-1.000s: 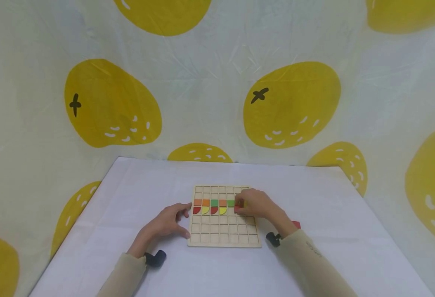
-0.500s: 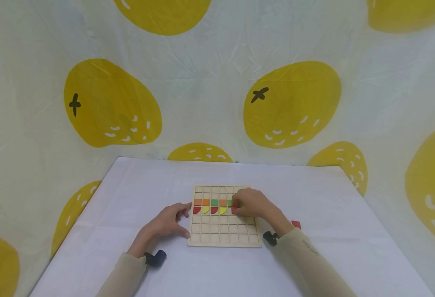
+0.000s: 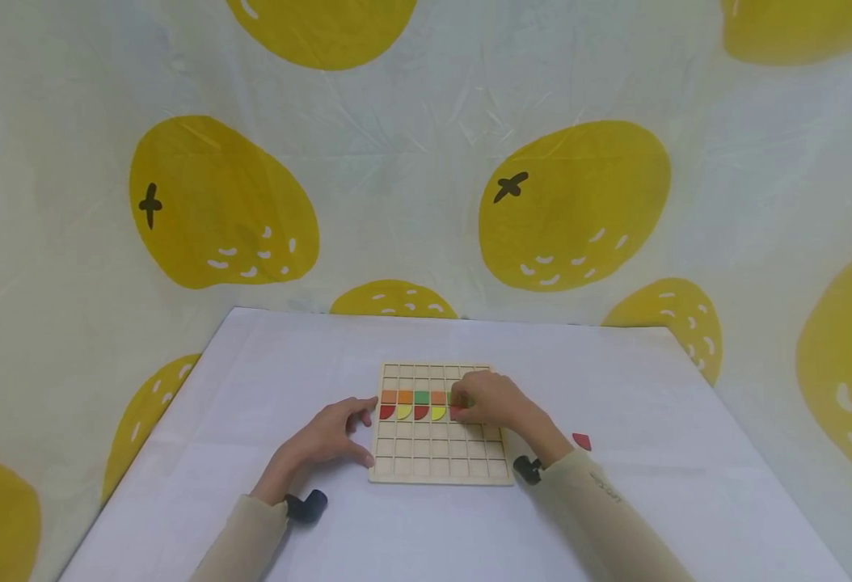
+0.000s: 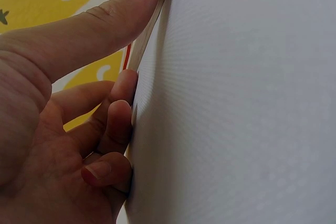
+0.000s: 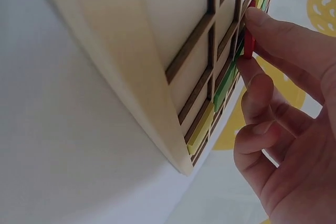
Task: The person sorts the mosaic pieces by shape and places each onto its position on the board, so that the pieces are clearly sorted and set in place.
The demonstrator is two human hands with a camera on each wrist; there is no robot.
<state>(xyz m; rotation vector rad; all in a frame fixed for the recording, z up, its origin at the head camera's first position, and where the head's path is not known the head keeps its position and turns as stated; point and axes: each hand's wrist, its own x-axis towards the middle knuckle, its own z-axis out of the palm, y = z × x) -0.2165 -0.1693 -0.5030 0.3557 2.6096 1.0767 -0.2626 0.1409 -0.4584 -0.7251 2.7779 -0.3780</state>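
In the head view a wooden grid board (image 3: 440,453) lies on the white table. My right hand (image 3: 495,398) is over the board's right half and pinches a red piece (image 5: 250,38) between thumb and fingers, tilted at a cell of the row with the quarter-circles. In that row sit a red quarter-circle (image 3: 387,412) and a yellow one (image 3: 438,412), alternating. Behind it runs a row of orange squares (image 3: 406,397) and green squares (image 3: 422,397). My left hand (image 3: 327,432) touches the board's left edge, thumb and index finger spread apart.
A loose red quarter-circle (image 3: 582,441) lies on the table (image 3: 688,485), right of the board. At the board's right side, the right wrist view shows a yellow piece (image 5: 200,129) and a green piece (image 5: 224,87) in cells. A fruit-print curtain (image 3: 397,202) hangs behind the table.
My right hand has shifted slightly left along the row with the red piece, uncovering more of the loose red quarter-circle. The left hand keeps its place at the board's edge.
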